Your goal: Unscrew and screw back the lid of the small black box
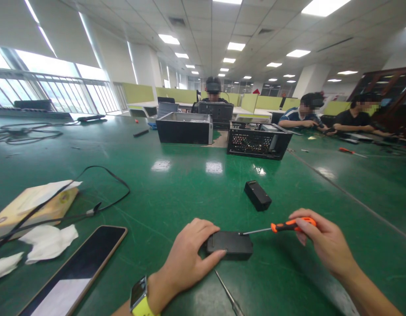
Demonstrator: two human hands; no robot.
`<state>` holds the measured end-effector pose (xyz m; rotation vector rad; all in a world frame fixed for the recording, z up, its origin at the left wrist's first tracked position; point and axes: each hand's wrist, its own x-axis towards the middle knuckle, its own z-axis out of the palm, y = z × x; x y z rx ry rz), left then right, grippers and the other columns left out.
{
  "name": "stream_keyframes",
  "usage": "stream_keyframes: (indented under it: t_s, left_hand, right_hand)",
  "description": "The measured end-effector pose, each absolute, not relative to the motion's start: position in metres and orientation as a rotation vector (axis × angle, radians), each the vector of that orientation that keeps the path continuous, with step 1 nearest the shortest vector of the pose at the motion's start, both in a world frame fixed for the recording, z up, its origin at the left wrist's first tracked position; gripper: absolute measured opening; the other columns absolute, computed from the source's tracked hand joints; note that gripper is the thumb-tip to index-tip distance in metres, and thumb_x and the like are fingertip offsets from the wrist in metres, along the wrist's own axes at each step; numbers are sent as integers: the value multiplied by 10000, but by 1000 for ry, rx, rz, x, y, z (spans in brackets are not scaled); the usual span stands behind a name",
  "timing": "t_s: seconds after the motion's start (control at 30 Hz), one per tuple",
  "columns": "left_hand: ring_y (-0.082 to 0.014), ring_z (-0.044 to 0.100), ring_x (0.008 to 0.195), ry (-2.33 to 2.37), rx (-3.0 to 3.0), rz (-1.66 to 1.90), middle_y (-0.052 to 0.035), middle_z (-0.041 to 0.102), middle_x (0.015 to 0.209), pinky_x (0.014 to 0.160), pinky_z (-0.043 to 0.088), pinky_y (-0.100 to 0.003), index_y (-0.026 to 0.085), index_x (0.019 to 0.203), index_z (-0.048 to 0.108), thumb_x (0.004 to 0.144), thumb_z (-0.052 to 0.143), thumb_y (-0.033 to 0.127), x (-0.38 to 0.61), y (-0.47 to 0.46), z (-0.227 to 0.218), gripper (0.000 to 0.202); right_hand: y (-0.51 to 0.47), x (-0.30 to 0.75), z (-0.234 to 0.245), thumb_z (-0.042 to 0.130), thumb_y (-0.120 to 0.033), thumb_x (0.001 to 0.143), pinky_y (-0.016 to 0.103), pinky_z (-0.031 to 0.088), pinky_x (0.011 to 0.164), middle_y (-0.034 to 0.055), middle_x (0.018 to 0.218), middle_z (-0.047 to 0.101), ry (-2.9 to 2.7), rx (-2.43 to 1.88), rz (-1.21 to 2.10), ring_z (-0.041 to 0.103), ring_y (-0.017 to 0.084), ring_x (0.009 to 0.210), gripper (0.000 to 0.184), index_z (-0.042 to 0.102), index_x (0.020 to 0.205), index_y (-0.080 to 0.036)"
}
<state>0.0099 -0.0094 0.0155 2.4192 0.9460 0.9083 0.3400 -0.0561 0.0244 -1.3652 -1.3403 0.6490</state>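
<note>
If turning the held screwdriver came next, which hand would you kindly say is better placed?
Probably the right: the right hand grips the screwdriver, its tip at the nearer black box. The left hand seems occupied, holding that box's left end.

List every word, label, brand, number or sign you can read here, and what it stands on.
None can be read.
Yellow box: printed marks too blurred.
Watch: nothing legible on its face.
Phone: no readable text on its screen.
Black case held by the left hand: no legible label.
Screwdriver: no legible marking.
</note>
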Motion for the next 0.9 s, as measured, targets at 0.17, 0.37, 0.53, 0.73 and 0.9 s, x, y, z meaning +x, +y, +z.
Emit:
stream_keyframes:
  t_s: [0.17,0.37,0.53,0.73,0.9]
  left_hand:
    - [-272,601,976,948,2418,893,-108,653,1072,865,503,-448,165,1107,630,846,685,308,10,-9,16,303]
    - [-272,600,981,949,2433,882,-110,651,1080,870,503,-446,169,1119,626,851,681,319,9,-9,15,313]
    - [-271,603,976,958,2446,891,-109,651,1078,862,505,-442,173,1122,626,851,681,333,9,-9,14,319]
    - [-264,610,952,962,2451,896,-100,658,1057,840,512,-422,182,1109,635,841,689,344,9,-9,14,318]
    - [-257,611,935,957,2446,918,-96,662,1044,831,513,-405,188,1099,638,845,680,366,10,-10,15,313]
  right_hand:
    - [-55,344,23,595,-442,892,276,410,517,-39,533,524,-1383,-1370,642,488,140,492,252,669,927,-203]
    - [-55,343,21,568,-438,908,268,398,512,-36,564,518,-1456,-1393,573,488,138,511,246,662,933,-212]
    - [-57,339,32,542,-389,922,260,410,518,-24,681,563,-1603,-1397,362,509,126,526,190,651,909,-234]
    - [-57,324,77,513,-302,924,282,458,629,7,804,627,-1958,-1350,55,605,165,706,129,622,918,-233]
    - [-51,296,123,547,-249,875,295,472,642,31,875,639,-2181,-1306,4,604,176,744,112,603,970,-227]
